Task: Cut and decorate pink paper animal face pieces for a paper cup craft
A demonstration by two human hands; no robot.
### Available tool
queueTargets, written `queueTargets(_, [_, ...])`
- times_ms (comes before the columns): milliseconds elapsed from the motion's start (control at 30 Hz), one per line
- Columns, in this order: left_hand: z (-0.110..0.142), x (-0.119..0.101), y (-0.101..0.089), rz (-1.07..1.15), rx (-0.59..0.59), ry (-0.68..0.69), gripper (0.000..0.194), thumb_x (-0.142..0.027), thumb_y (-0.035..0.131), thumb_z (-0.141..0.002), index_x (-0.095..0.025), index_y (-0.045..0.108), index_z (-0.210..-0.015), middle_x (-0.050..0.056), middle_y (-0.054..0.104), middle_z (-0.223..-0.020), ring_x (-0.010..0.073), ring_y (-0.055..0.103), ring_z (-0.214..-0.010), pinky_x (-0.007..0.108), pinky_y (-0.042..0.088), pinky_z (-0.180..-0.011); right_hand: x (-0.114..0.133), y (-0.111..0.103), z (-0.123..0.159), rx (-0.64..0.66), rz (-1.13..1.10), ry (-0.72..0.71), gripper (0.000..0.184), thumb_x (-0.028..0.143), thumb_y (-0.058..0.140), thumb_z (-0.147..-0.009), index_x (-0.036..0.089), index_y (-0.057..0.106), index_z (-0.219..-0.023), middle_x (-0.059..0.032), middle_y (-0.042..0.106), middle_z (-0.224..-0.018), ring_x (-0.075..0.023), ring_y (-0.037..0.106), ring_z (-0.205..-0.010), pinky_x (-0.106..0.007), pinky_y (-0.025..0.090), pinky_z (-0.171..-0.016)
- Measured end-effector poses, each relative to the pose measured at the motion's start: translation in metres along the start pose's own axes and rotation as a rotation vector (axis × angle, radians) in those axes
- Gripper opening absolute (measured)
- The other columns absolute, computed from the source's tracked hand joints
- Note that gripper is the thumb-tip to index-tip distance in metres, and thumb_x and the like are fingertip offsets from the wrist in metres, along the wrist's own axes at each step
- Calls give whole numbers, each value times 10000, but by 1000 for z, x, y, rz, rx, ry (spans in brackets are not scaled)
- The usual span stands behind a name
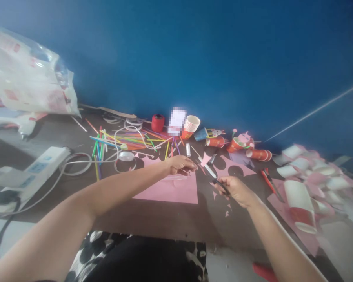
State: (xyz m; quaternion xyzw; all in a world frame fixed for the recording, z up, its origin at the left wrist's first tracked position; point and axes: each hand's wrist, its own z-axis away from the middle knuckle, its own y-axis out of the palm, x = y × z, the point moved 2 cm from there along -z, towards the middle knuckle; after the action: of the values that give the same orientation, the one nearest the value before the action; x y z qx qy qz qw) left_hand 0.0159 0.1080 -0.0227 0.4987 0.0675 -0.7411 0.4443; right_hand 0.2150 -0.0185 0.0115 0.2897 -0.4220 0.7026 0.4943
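Observation:
My right hand (pixel 233 190) is closed around the black handle of a pair of scissors (pixel 210 170), whose pale blades point up and left. Near the blades is a small pink paper piece (pixel 206 158). My left hand (pixel 181 165) is over the upper part of a pink paper sheet (pixel 176 192), fingers curled together toward the scissors. Whatever those fingers pinch, if anything, is too small to make out. Right of the sheet, a pink paper with round holes cut out (pixel 222 167) lies flat, and small pink scraps (pixel 227 214) are scattered near my right hand.
Paper cups (pixel 191 124), a red spool-like object (pixel 158 123) and colored sticks (pixel 126 139) lie along the blue wall. A white power strip (pixel 44 166) and glue gun (pixel 26 124) are left. Right are a red-handled cutter (pixel 271 183) and piled white cups (pixel 300 201).

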Motion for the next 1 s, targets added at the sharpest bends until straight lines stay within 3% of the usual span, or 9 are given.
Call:
queueTargets(167, [17,8,-3,161,-68,86,190,-203,779,-555,-140,656,-685,28,654,-689,71,519,-557,220,427,-560,-9,30,-9,-133,-268,-135,421,540,683,-673,135,601,-754,3,563,-610,-55,400,-420,-212,338,-408])
queueTargets(333, [36,14,-8,306,-149,146,241,-226,792,-550,-146,650,-728,15,648,-700,67,528,-560,212,405,-562,-23,86,-12,-60,-453,-186,401,537,658,-713,145,609,-780,-2,560,-609,-58,390,-432,-210,331,-414])
queueTargets(467, [45,18,-15,374,-204,176,219,-243,783,-580,-143,653,-725,30,666,-775,77,558,-603,206,404,-557,-27,117,-8,-17,-646,-197,399,556,627,-739,161,627,-798,2,536,-616,-58,352,-445,-208,325,-412])
queueTargets(633, [52,24,-21,480,-254,170,185,-237,755,-625,-147,652,-749,-27,600,-687,28,498,-523,161,387,-494,-26,134,3,42,-745,-201,393,547,646,-728,159,631,-792,5,525,-597,-51,325,-441,-204,318,-414])
queueTargets(767, [55,30,-23,539,-259,136,149,-237,723,-671,-135,636,-738,-33,556,-642,25,485,-495,143,382,-442,-23,141,6,59,-737,-168,371,516,663,-728,153,624,-794,-6,532,-604,-76,413,-497,-190,321,-421])
queueTargets(1000, [56,33,-28,577,-294,142,139,-189,735,-672,-133,627,-738,-28,558,-623,20,508,-500,113,414,-457,-20,148,6,109,-715,-132,418,534,693,-681,136,613,-780,-5,543,-581,-78,446,-482,-186,324,-407])
